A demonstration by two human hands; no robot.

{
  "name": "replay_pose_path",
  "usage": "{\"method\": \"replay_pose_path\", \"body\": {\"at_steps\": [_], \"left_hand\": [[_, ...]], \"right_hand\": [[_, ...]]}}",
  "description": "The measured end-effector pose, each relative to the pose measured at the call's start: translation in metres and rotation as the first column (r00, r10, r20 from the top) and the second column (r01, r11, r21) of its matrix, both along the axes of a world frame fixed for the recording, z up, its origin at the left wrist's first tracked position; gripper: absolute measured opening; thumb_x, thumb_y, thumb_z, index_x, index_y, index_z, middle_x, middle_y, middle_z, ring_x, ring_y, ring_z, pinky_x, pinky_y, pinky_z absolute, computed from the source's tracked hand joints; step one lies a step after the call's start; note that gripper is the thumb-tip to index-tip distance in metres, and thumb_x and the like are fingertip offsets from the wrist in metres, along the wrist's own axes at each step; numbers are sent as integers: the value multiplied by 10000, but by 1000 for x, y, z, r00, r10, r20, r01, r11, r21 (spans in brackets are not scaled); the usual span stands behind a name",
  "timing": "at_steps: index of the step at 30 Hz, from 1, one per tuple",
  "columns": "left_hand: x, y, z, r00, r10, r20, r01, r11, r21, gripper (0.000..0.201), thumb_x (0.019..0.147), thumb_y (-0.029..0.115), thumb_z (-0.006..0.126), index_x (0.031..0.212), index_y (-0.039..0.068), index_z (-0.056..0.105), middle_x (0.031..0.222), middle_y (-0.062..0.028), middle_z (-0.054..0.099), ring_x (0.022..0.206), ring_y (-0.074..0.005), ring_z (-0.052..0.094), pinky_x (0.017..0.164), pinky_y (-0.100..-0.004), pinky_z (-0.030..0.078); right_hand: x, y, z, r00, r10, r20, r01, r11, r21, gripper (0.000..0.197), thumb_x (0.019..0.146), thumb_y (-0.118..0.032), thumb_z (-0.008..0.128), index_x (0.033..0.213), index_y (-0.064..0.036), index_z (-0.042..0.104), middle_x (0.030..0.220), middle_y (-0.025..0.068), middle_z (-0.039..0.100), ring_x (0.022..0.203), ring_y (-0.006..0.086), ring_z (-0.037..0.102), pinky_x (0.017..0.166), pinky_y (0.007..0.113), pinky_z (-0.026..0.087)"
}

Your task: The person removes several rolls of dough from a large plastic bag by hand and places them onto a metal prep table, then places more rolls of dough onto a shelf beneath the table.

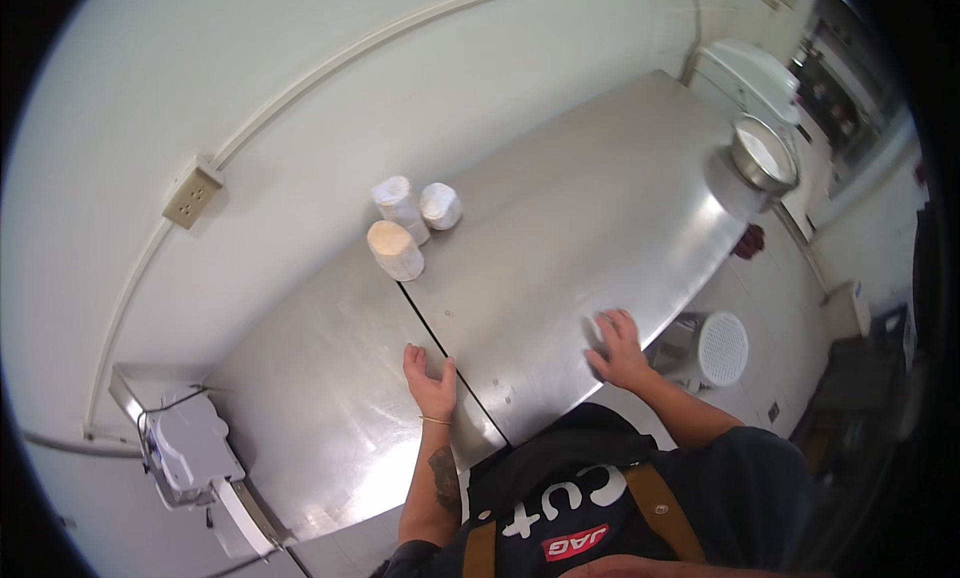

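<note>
My left hand (430, 386) is just above or on the steel table (560, 248), beside the dark seam between its two parts. Its fingers and thumb are apart, with nothing between them. My right hand (620, 350) hovers over or touches the table near its front edge, fingers spread and slightly bent, also holding nothing. Beyond my left hand, toward the wall, stand three pale, roughly cylindrical pieces: a cream-topped one (395, 251) nearest me, a tall white one (398, 203) behind it, and a shorter white one (441, 207) to its right. Their kind is unclear.
A metal bowl (765, 156) with something white inside stands at the table's far right. A white machine (196, 440) with a cable is at the left end. A stool (721, 350) with a perforated seat stands beside the table. An outlet box (192, 194) is on the wall.
</note>
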State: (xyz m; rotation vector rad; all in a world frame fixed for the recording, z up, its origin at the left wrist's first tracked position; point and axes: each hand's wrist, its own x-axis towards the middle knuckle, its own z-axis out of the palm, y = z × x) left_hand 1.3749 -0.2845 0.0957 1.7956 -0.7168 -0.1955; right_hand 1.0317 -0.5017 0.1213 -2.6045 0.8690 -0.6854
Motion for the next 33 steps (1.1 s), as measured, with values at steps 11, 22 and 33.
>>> {"method": "replay_pose_path", "body": {"at_steps": [11,22,33], "left_hand": [[5,10,-8,979,-100,179,75,987,144,576,952,165,718,1435,-43,482,1424,-247,488,1251,-373,553,1092,-455,454],[-283,-2,47,757,-628,180,593,776,214,279,927,189,726,1119,-5,671,1073,-163,664,941,-308,658,802,-414,551],[-414,19,-123,598,-642,-480,438,-239,866,445,901,422,755,1135,44,757,926,-188,762,940,-331,747,822,-447,574]], "right_hand": [[-233,224,-18,712,-491,-502,700,553,451,663,900,-425,736,1393,-9,581,1340,285,596,1284,450,552,1105,484,460],[-511,416,-167,437,-370,-820,870,-57,490,748,816,-572,741,1267,25,709,1277,271,693,1227,411,655,1062,444,514],[-692,262,-125,469,-713,-521,797,89,597,615,873,-463,757,1288,-14,689,1175,207,741,1105,363,707,980,428,558]]}}
